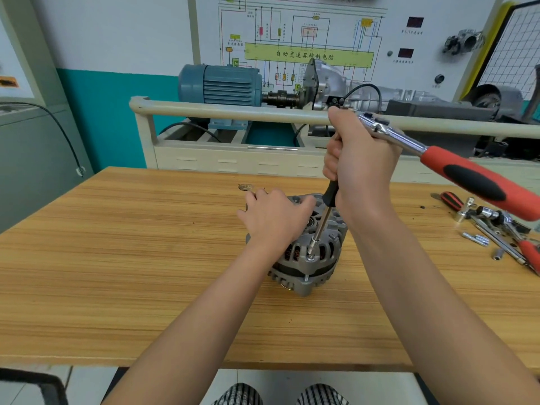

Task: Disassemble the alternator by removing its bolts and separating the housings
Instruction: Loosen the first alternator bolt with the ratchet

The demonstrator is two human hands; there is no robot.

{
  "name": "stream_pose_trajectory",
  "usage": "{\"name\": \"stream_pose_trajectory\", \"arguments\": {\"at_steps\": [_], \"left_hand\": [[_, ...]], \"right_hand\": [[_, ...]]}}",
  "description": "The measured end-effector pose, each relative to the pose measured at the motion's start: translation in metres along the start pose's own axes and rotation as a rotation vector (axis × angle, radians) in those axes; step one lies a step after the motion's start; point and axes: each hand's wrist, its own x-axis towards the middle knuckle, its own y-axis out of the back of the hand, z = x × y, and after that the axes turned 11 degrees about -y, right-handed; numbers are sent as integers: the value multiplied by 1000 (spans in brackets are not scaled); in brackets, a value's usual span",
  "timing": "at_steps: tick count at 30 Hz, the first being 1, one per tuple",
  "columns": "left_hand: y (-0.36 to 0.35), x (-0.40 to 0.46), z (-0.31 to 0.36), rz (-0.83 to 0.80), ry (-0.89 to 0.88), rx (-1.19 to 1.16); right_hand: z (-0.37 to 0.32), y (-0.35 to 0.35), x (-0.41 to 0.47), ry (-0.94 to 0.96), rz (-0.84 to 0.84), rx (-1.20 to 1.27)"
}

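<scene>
A grey alternator (314, 266) stands on the wooden table (146, 258), with copper windings showing through its vents. My left hand (276, 219) rests on its top with fingers curled over the housing. My right hand (361, 160) grips the upright black handle of an extension driver (321, 226). The driver's socket tip sits on a bolt (310, 257) at the near rim of the housing. A ratchet wrench with a red and black handle (473, 178) sticks out to the right from the top of my right hand.
Loose sockets, extension bars and another red-handled tool (496, 229) lie at the table's right edge. A small round metal part (245, 187) lies behind the alternator. Beyond the table stands a cream rail (233, 111) with a blue motor (222, 86) and gearbox rig.
</scene>
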Motion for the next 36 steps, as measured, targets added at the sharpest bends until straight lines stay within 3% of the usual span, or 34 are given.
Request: {"name": "stream_pose_trajectory", "arguments": {"at_steps": [5,24,28,36], "left_hand": [[4,-2,1,-19,15,2],[2,-2,2,-1,13,2],[5,-4,1,-28,0,5],[4,-3,3,-8,-7,-2]], "right_hand": [[8,-9,-5,74,19,-185],[11,-7,3,92,81,-179],[16,-13,-3,158,14,-248],[9,4,7,-27,-299,-85]]}}
